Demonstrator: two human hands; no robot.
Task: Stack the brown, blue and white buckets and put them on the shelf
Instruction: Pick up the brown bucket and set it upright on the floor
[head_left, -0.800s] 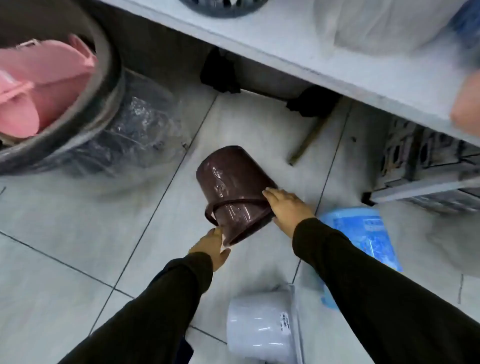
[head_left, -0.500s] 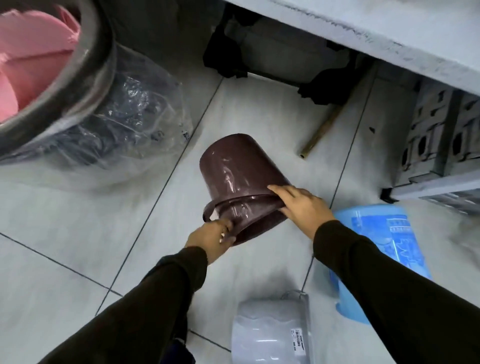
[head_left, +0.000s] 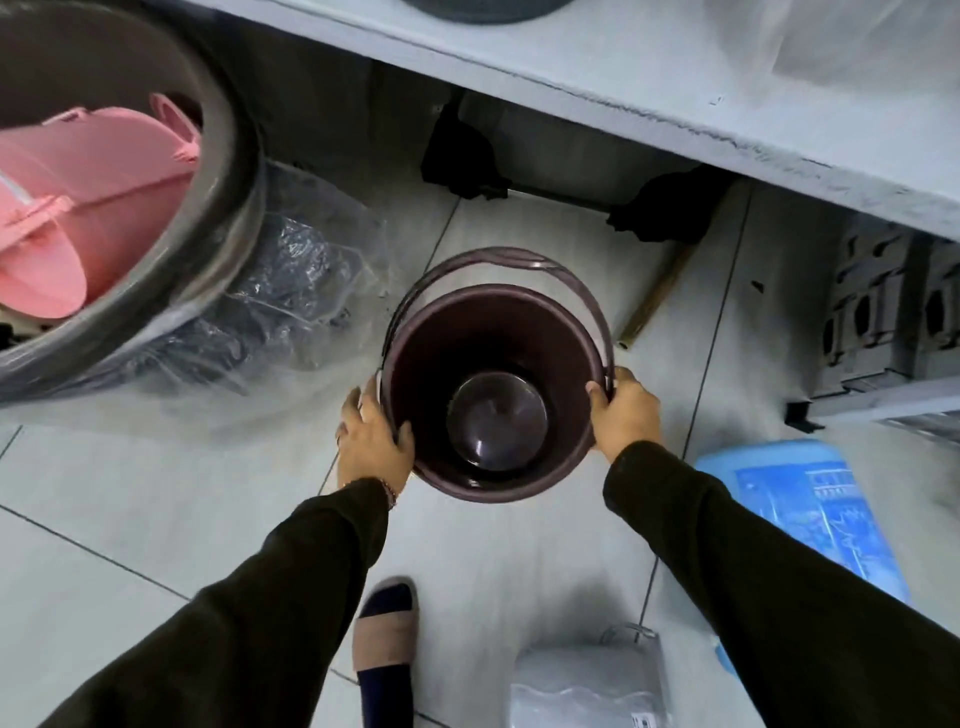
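A: Where was the brown bucket (head_left: 493, 395)?

B: Upright, mouth up, between my hands over the tiled floor (head_left: 130, 493). I couldn't tell whether its base touched the tiles. Its handle (head_left: 498, 260) was swung to the far side of the rim.

A: Grip?

B: My left hand (head_left: 371, 439) was closed on the left rim, thumb hooked inside, fingers down the outer wall. My right hand (head_left: 623, 410) was closed on the right rim at the handle pivot.

A: Other two?

B: The blue bucket (head_left: 810, 514) lay on its side on the floor to the right, partly behind my right sleeve. The white bucket (head_left: 587, 686) lay on its side near the bottom edge, just beside my shoe (head_left: 384, 644). Neither touched the brown one.

A: Shelf?

B: The shelf (head_left: 675, 83) ran across the top, beyond the bucket. At left a large grey tub (head_left: 208, 218) held pink plastic pieces (head_left: 88, 208), with clear plastic wrap (head_left: 291, 291) bunched against it.
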